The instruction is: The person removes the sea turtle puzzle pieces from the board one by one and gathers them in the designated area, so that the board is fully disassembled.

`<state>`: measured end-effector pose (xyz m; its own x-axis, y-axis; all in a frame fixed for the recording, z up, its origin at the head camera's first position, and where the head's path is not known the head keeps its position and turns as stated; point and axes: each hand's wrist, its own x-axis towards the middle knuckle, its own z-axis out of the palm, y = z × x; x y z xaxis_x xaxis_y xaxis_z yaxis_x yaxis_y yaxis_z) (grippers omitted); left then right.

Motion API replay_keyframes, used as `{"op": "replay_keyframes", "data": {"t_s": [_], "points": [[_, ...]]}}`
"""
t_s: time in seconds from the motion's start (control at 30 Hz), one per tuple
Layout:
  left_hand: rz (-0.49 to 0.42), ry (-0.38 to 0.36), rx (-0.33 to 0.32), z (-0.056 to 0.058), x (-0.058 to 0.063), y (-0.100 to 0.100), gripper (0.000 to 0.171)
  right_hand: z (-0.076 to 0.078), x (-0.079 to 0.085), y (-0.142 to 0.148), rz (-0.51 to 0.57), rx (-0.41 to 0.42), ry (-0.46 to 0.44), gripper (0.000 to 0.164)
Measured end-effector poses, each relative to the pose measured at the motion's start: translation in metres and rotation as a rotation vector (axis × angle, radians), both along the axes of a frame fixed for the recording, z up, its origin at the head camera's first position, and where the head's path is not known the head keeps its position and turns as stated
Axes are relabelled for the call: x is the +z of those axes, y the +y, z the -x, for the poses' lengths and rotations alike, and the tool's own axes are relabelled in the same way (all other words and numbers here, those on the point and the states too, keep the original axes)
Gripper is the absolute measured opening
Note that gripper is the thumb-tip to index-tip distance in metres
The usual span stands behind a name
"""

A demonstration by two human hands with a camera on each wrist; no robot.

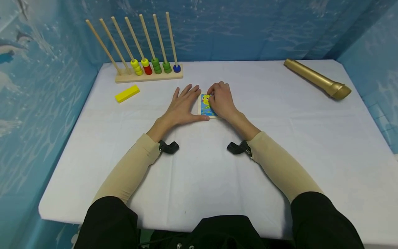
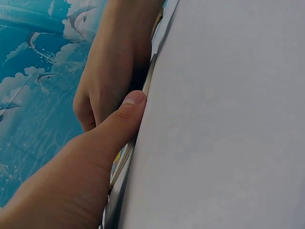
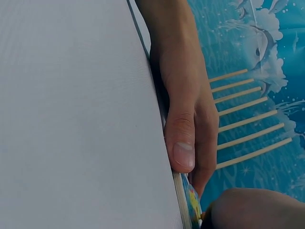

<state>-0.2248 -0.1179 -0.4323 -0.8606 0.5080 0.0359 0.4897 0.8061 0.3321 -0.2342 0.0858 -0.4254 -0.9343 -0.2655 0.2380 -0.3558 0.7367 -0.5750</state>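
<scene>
The picture board [image 1: 206, 110], with a yellow figure on blue, lies flat near the center of the frame. The left hand [image 1: 183, 109] is spread at its left side; the thumb lies along the lower edge. The right hand [image 1: 222, 100] is bent over its right part with fingers curled; whether these pinch a piece or only rest on the surface cannot be determined.

Risk 1: Board shift. Probable cause: sideways force from the right hand exceeding the light restraint of the left thumb, as the board sits on smooth-looking white cloth [image 1: 202, 180].

Risk 2: Board tilt. Probable cause: downward load on the right edge, or lifting with the thumb.

Risk 3: Cloth wrinkling under the board. Probable cause: drag from either hand.

Visibility limits: The right hand covers the right part of the board; its fingertips are partly concealed. In the left wrist view, the board appears almost edge-on behind the left thumb [image 2: 128, 112]. In the right wrist view, the board is cut off at the bottom edge, and the right hand shows only as a blurred portion at lower right.
</scene>
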Motion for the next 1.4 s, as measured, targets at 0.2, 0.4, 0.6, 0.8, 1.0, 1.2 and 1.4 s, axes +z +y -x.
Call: {"op": "replay_keyframes", "data": {"t_s": [0.2,0.4,0.6,0.8,1.0,1.2,1.4], "points": [[0.002,0.005,-0.003,0.0013,0.0005,0.0009,0.117,-0.0002,-0.0004,0.0016,0.041,-0.01,-0.006,0.021],[0.004,0.004,-0.003,0.0009,0.0002,0.0012,0.116,0.0,-0.003,0.0021,0.093,-0.019,-0.014,0.022],[0.011,0.004,0.0,-0.0002,0.0013,0.0006,0.116,0.0001,-0.0033,0.0027,0.143,-0.013,-0.015,0.022],[0.013,0.007,-0.001,0.0006,0.0009,0.0,0.116,0.0017,-0.0058,0.0047,0.164,0.031,-0.001,0.02],[0.009,-0.004,-0.005,0.0007,-0.0003,0.0003,0.115,0.0004,-0.0088,0.0076,0.13,0.092,0.066,0.037],[0.014,-0.006,-0.002,0.0005,0.0002,0.0008,0.115,-0.0002,-0.0073,0.009,0.108,0.103,0.048,0.038],[0.018,-0.007,-0.001,0.0009,0.0002,0.0002,0.115,-0.0004,-0.0048,0.009,0.097,0.1,0.015,0.037]]}}
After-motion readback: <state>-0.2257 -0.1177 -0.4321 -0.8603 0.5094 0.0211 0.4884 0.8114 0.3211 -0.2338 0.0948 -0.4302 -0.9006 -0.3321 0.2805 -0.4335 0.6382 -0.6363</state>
